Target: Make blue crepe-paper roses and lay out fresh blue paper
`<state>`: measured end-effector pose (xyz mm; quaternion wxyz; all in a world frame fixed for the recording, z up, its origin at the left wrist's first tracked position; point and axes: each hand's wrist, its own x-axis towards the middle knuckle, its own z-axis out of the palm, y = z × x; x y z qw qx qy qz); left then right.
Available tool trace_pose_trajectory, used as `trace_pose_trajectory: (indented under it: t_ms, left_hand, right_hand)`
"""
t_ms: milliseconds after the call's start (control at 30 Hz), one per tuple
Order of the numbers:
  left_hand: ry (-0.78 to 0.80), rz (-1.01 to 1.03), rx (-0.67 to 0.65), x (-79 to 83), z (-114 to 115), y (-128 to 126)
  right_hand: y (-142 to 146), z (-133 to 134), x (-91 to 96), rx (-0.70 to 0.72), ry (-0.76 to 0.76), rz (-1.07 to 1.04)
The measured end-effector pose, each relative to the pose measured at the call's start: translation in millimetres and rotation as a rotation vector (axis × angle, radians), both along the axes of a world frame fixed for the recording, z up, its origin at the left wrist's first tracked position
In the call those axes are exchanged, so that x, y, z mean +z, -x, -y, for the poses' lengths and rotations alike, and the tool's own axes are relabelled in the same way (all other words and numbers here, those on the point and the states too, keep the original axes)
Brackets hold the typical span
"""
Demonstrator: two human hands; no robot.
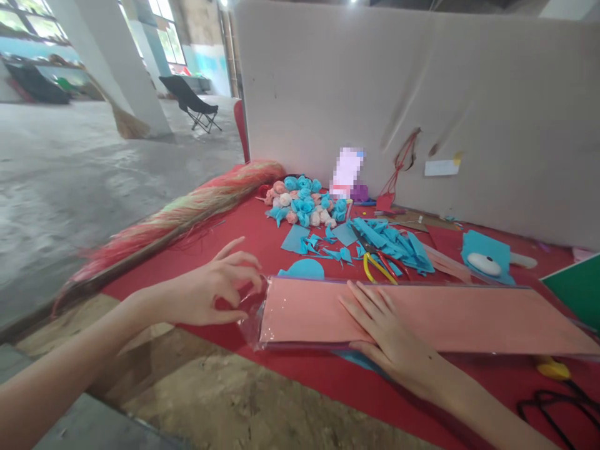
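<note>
A long pack of pink paper sheets point(469, 315) in a clear plastic sleeve lies across the red cloth point(262, 240) in front of me. My right hand point(384, 331) lies flat on the pack near its left part, fingers stretched out. My left hand point(210, 290) is at the pack's left end, with thumb and fingers pinching the loose open end of the plastic sleeve point(253, 306).
Behind the pack lie blue paper scraps point(389, 240), yellow-handled pliers point(375, 267), a heap of blue and pink paper flowers point(304, 200) and a white tape roll point(484, 264). A grey board wall point(422, 106) stands behind. A bundle of pink fibres point(178, 219) lies left. Green card point(576, 287) sits right.
</note>
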<state>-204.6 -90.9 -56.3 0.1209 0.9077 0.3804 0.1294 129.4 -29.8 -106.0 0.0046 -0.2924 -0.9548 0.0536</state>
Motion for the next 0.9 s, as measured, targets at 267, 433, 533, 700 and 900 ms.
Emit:
trace_pose_trajectory:
  t_ms: [267, 433, 533, 700, 900]
  left_hand:
    - [0.237, 0.289, -0.046, 1.1, -4, 5]
    - [0.365, 0.299, -0.043, -5.9, -16, 10]
    - [0.427, 0.285, -0.102, -4.9, -17, 9]
    - [0.422, 0.223, -0.078, -5.4, -9, 2]
    - [0.24, 0.238, 0.105, -15.5, 3, -10]
  right_hand:
    - [0, 3, 7.3, -0.023, 0.099, -0.008]
    - [1, 3, 13.7, -0.047, 0.193, 0.009]
    - [1, 2, 17.3, -0.052, 0.259, 0.028]
    - [2, 1, 27.8, -0.037, 0.346, 0.048]
    - [1, 0, 29.7, 0.003, 0.369, 0.021]
